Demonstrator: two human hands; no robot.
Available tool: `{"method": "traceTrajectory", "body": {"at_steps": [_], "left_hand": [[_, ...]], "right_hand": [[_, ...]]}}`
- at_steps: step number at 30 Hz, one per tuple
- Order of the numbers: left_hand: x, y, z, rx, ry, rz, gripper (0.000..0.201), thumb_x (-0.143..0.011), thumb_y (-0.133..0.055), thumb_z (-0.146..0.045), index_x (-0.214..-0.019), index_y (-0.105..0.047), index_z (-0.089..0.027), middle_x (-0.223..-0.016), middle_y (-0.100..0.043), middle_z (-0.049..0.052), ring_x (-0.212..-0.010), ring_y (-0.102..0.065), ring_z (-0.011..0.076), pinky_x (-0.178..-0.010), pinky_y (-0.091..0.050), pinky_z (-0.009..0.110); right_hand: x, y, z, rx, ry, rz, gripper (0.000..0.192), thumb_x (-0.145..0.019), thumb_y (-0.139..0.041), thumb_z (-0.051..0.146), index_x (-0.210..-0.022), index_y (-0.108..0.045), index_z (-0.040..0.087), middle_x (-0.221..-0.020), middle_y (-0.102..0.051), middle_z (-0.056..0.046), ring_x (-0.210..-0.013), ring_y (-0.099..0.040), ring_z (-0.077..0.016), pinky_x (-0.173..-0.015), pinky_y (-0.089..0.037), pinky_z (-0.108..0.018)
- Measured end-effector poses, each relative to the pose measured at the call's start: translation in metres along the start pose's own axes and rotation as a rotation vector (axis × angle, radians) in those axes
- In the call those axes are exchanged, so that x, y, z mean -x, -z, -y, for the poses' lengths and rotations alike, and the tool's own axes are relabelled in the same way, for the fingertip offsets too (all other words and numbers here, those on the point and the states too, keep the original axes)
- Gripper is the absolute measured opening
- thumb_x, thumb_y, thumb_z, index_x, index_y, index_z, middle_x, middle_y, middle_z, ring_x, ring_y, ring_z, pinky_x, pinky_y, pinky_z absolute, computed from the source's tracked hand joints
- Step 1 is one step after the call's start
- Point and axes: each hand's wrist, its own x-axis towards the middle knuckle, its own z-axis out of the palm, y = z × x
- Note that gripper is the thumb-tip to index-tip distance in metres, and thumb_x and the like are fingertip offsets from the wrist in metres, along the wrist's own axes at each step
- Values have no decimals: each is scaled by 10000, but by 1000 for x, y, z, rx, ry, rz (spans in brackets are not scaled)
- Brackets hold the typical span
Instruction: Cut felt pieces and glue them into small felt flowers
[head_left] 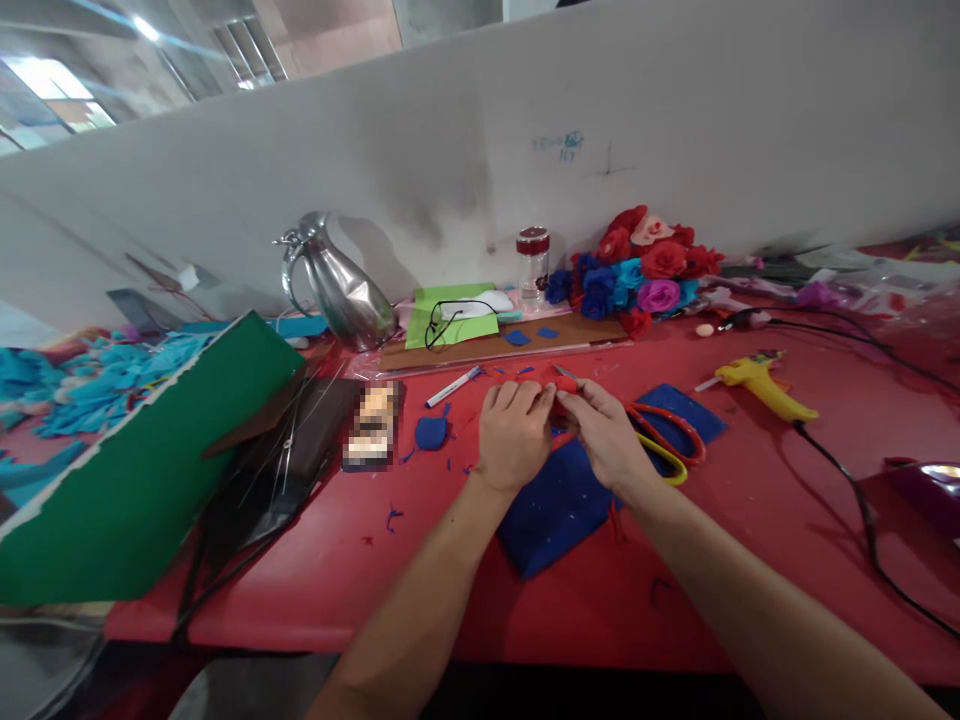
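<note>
My left hand [516, 432] and right hand [604, 432] both pinch the small red felt piece [559, 385] between them; its long axis runs left-right.

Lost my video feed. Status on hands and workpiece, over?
Left hand and right hand together pinching red piece. Blue felt beneath. Scissors beside right hand, untouched.

Blue pen scribble on white partition wall [561, 146], too faint to read; no other legible text.
</note>
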Motion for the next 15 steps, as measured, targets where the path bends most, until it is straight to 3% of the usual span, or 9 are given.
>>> {"method": "traceTrajectory", "body": {"at_steps": [2, 4, 6, 8, 10, 15], "left_hand": [[-3, 0, 4, 222, 204, -38, 275, -830, -524, -196, -1055, -681, -206, -970, -666, 86, -936, -558, 224, -852, -407, 376], [-6, 0, 9, 554, 512, -76, 214, -814, -568, -242, -972, -709, -207, -937, -674, 73, -918, -578, 214, -850, -424, 356], [-10, 0, 11, 965, 828, 4, 185, -770, -646, -341, -828, -721, -183, -826, -675, 60, -813, -599, 194, -777, -455, 328], [-13, 0, 11, 1328, 1039, 155, 253, -679, -734, -406, -730, -707, -160, -737, -659, 46, -709, -592, 164, -704, -473, 304], [-14, 1, 8, 1539, 1109, 232, 286, -608, -794, -394, -719, -699, -148, -733, -656, 38, -684, -588, 138, -691, -486, 281], [-13, 3, 1, 1695, 1069, 184, 303, -581, -827, -310, -812, -691, -169, -883, -675, 37, -807, -616, 136, -751, -507, 262]], "right_hand": [[0, 1, 1, -13, 27, -28, 198, -616, -737, 319, -751, -623, 231, -726, -667, 32, -672, -607, -139, -667, -496, -291], [-1, 3, 3, -34, 49, -38, 184, -619, -739, 310, -746, -633, 229, -743, -678, 31, -678, -606, -132, -655, -487, -274], [-1, 3, 4, -45, 44, -35, 178, -605, -750, 294, -734, -648, 225, -758, -684, 30, -688, -600, -120, -638, -470, -248], [-1, 4, 4, -40, 22, -27, 179, -584, -764, 279, -722, -667, 220, -753, -683, 32, -676, -586, -107, -609, -447, -224], [-2, 4, 3, -36, 17, -22, 178, -574, -771, 276, -714, -679, 215, -725, -671, 39, -636, -560, -88, -582, -426, -208], [-1, 2, 1, -73, 53, -59, 190, -557, -793, 279, -689, -673, 214, -653, -627, 61, -561, -502, -61, -553, -411, -195]]}}
